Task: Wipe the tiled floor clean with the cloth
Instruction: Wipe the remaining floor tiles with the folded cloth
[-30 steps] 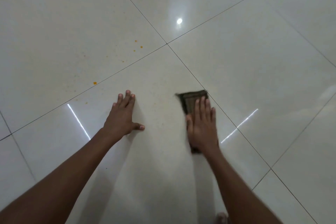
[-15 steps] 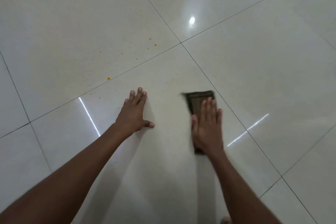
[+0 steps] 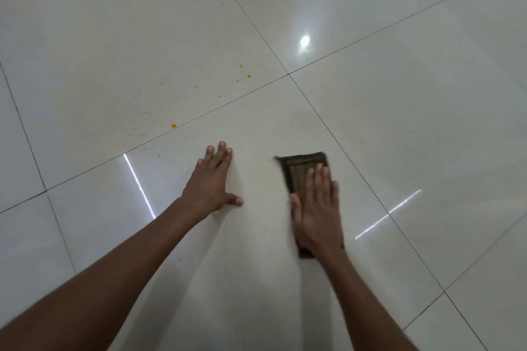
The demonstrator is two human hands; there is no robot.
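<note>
Your right hand point(image 3: 316, 214) is lying flat on the cloth point(image 3: 302, 168) with the fingers straight and together, palm pressing it down rather than grabbing it. The cloth is a dark brownish folded rectangle, sitting on the tiled floor point(image 3: 399, 128) a bit right of centre, its far end poking out past your fingertips toward 12 o'clock and a small corner showing under your wrist at 6. It looks a little blurred along its left edge. Your left hand point(image 3: 209, 185) is planted flat on the bare tile at about 9 o'clock from the cloth, near it but not touching, fingers straight and thumb stuck out to the side, holding nothing. Up at roughly 10 to 11 o'clock from that hand there are some orange spots point(image 3: 173, 126) scattered over the next tile, a few more near the grout cross point(image 3: 288, 74), all well apart from the cloth.
</note>
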